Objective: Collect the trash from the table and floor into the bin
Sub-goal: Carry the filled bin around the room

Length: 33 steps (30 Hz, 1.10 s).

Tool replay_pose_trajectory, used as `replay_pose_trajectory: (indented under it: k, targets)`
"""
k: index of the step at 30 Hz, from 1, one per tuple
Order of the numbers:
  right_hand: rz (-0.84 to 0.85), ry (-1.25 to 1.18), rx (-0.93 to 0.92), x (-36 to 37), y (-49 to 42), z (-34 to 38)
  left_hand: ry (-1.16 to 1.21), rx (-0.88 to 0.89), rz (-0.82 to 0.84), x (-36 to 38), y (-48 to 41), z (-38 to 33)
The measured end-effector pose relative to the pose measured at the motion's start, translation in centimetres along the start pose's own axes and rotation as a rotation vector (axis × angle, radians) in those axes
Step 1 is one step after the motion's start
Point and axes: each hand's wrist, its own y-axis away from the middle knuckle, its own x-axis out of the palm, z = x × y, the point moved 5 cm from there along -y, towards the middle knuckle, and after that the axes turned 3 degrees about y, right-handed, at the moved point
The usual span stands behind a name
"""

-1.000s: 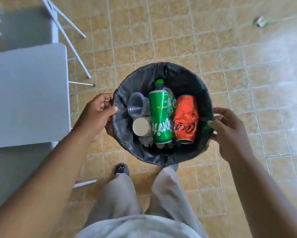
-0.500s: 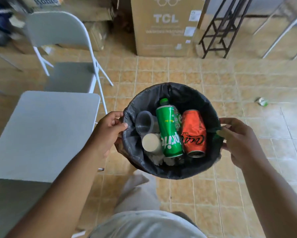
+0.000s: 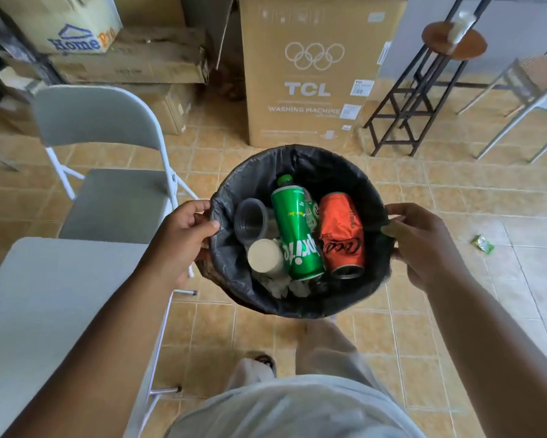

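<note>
I hold a round bin (image 3: 344, 172) lined with a black bag above the tiled floor. My left hand (image 3: 183, 238) grips its left rim and my right hand (image 3: 423, 245) grips its right rim. Inside lie a green Sprite can (image 3: 294, 232), a crushed red cola can (image 3: 343, 235), a clear plastic cup (image 3: 251, 221), a white paper cup (image 3: 264, 257), a green-capped bottle (image 3: 285, 180) and crumpled tissue. A small green wrapper (image 3: 482, 244) lies on the floor to the right.
A white folding table (image 3: 44, 311) is at the lower left, with a grey folding chair (image 3: 107, 184) behind it. A large TCL cardboard box (image 3: 313, 74) and other boxes stand at the back. A black metal stool (image 3: 423, 99) stands back right.
My view has tilted up from the floor to the room, and the bin sits lower in the frame. Both hands keep their hold on the rim.
</note>
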Motion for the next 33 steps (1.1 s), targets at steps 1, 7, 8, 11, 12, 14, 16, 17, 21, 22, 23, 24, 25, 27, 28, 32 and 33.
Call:
replay_pose_trajectory:
  k: [1, 7, 8, 11, 12, 14, 16, 17, 21, 22, 23, 24, 25, 27, 28, 32, 33]
  targets:
    - [0.012, 0.006, -0.002, 0.5, -2.1, 0.8, 0.003, 0.004, -0.012, 0.3, -1.6, -0.5]
    - [0.127, 0.048, -0.036, 3.2, -15.1, 5.5, -0.006, -0.021, -0.133, 2.0, -11.5, -3.2]
    - [0.15, 0.054, -0.042, 3.6, -17.1, 6.3, -0.007, -0.028, -0.16, 2.2, -12.8, -3.7]
    - [0.215, 0.06, -0.049, 5.1, -23.1, 8.9, -0.026, -0.028, -0.211, 2.5, -16.4, -5.4]
    - [0.242, 0.063, -0.053, 5.8, -25.0, 9.9, -0.017, -0.018, -0.226, 2.6, -17.6, -6.0]
    - [0.284, 0.092, -0.074, 7.4, -28.5, 11.8, 0.021, -0.011, -0.263, 2.7, -19.7, -7.0]
    - [0.3, 0.109, -0.089, 9.3, -31.4, 13.7, 0.048, -0.011, -0.306, 2.4, -21.5, -7.8]
    - [0.308, 0.106, -0.085, 10.5, -32.9, 14.5, 0.061, -0.013, -0.334, 2.0, -22.5, -8.2]
    - [0.402, 0.12, -0.091, 16.6, -38.5, 17.9, 0.118, -0.024, -0.391, -0.8, -27.9, -9.8]
    - [0.405, 0.128, -0.093, 17.3, -38.9, 18.3, 0.124, -0.027, -0.395, -1.1, -28.4, -10.0]
    - [0.412, 0.132, -0.093, 18.6, -39.9, 19.0, 0.136, -0.029, -0.404, -1.6, -29.6, -10.3]
    - [0.419, 0.134, -0.092, 20.4, -41.2, 19.7, 0.149, -0.03, -0.423, -2.5, -31.4, -10.5]
    - [0.424, 0.134, -0.088, 22.3, -42.6, 20.3, 0.157, -0.029, -0.441, -3.7, -33.5, -10.9]
    - [0.423, 0.137, -0.081, 25.9, -45.2, 22.0, 0.154, -0.037, -0.458, -5.8, -37.7, -11.9]
    - [0.417, 0.144, -0.077, 27.5, -46.4, 23.0, 0.154, -0.045, -0.464, -6.8, -39.7, -12.7]
    - [0.41, 0.172, -0.078, 33.2, -50.7, 27.2, 0.144, -0.053, -0.48, -11.0, -46.5, -16.1]
    - [0.409, 0.166, -0.084, 34.7, -51.9, 28.3, 0.139, -0.05, -0.47, -12.0, -48.2, -17.0]
